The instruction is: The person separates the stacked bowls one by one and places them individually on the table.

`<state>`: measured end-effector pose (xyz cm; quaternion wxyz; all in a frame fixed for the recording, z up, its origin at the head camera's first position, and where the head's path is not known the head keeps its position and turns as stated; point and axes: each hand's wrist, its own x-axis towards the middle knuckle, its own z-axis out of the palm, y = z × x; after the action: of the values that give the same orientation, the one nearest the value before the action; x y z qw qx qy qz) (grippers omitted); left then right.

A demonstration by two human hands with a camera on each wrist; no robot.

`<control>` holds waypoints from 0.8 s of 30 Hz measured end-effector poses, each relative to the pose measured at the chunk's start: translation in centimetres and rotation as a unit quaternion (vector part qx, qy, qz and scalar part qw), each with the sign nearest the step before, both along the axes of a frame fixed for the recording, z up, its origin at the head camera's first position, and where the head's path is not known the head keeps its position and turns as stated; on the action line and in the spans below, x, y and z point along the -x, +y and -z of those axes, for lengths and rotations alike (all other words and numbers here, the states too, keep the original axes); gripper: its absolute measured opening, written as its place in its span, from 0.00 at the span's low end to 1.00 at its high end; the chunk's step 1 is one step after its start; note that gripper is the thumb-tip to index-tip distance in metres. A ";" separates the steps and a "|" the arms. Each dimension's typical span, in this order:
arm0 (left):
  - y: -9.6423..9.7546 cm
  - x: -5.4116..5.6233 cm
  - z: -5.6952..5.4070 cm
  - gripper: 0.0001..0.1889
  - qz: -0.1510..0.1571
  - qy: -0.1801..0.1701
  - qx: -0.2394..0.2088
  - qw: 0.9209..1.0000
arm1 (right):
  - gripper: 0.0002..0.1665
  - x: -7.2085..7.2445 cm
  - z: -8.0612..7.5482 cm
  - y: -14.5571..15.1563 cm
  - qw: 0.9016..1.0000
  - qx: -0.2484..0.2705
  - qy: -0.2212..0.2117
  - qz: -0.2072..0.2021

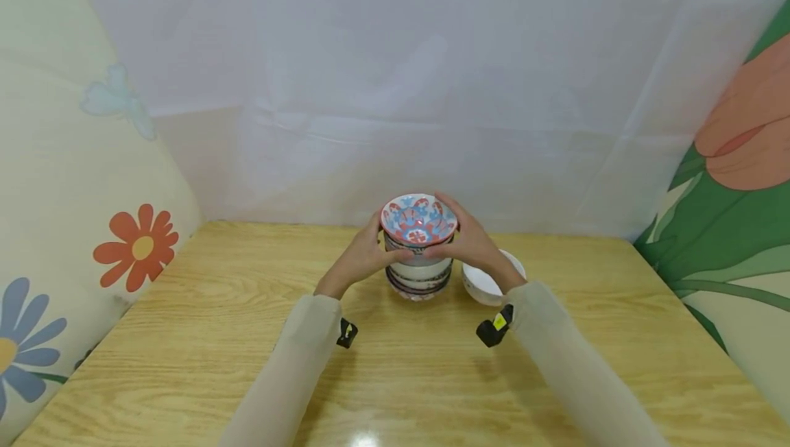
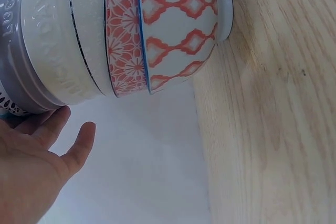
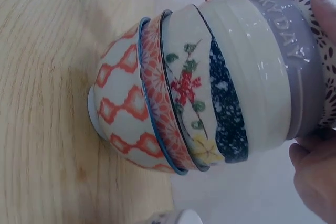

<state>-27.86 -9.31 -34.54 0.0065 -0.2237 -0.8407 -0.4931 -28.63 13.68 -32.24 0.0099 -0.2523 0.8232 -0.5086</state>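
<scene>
A tall stack of nested bowls (image 1: pixel 420 272) stands on the table, topped by a bowl with red-and-blue patterning inside (image 1: pixel 418 217). My left hand (image 1: pixel 364 255) holds the top of the stack from the left, thumb across the front. From the other side my right hand (image 1: pixel 469 241) holds it the same way, fingers at the rim. Lower down, the right wrist view shows a grey bowl with raised letters (image 3: pixel 294 51), a cream bowl (image 3: pixel 252 72), a flowered bowl (image 3: pixel 189 87) and a red-diamond bowl (image 3: pixel 121 103) at the bottom. The fingers' far ends are partly hidden.
Just right of the stack, partly behind my right forearm, sits a separate white bowl (image 1: pixel 481 284). The wooden table (image 1: pixel 247 337) meets a white sheet (image 1: pixel 370 90) close behind the stack. Printed flower panels (image 1: pixel 49 159) border the left and right sides.
</scene>
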 end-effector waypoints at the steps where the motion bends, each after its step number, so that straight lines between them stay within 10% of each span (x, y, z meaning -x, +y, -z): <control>1: 0.0 0.0 0.0 0.56 0.001 0.001 -0.001 1.000 | 0.64 0.0 0.0 -0.1 1.000 0.004 -0.002 0.003; 24: 0.1 -0.1 -0.2 0.57 -0.001 -0.009 0.005 1.000 | 0.60 -0.2 0.2 -0.7 0.997 0.065 -0.028 0.030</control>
<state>-27.74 -9.16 -34.36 -0.0015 -0.2189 -0.8431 -0.4912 -28.47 12.94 -32.43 0.0015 -0.2130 0.7952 -0.5677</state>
